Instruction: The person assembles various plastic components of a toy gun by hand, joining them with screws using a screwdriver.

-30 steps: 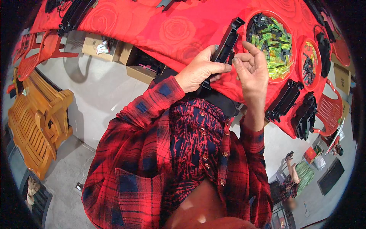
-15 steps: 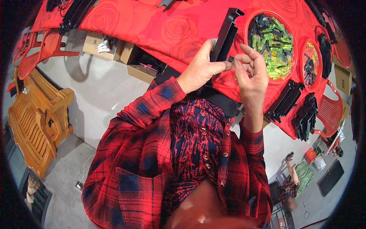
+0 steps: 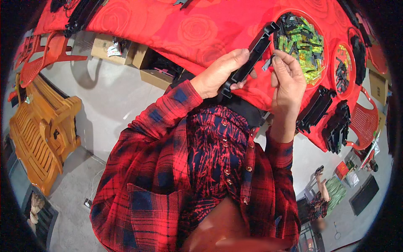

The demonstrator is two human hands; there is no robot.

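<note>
My left hand [image 3: 220, 71] is closed around a long black plastic channel-shaped part [image 3: 257, 51], thumb along its near side. The part tilts, its upper end by the rim of a red basin [image 3: 325, 56]. Just right of it my right hand [image 3: 289, 80] pinches a small dark flat piece [image 3: 267, 64] between thumb and forefinger, apart from the long part. Inside the basin lie many yellow-green see-through pieces [image 3: 308, 50] mixed with small black ones. Some of my left fingers are hidden behind the long part.
A smaller red basin [image 3: 354, 73] with small black and orange pieces stands further right. Stacked black long parts [image 3: 317, 108] and another black stack [image 3: 336, 126] lie on the red tablecloth [image 3: 168, 29]. Cardboard boxes [image 3: 155, 80], a wooden bench [image 3: 37, 134] and a red chair [image 3: 362, 122] stand around.
The long black part has turned, its open side now showing, and its lower end has come nearer me. My right hand has moved slightly right, and the small piece it pinches shows more.
</note>
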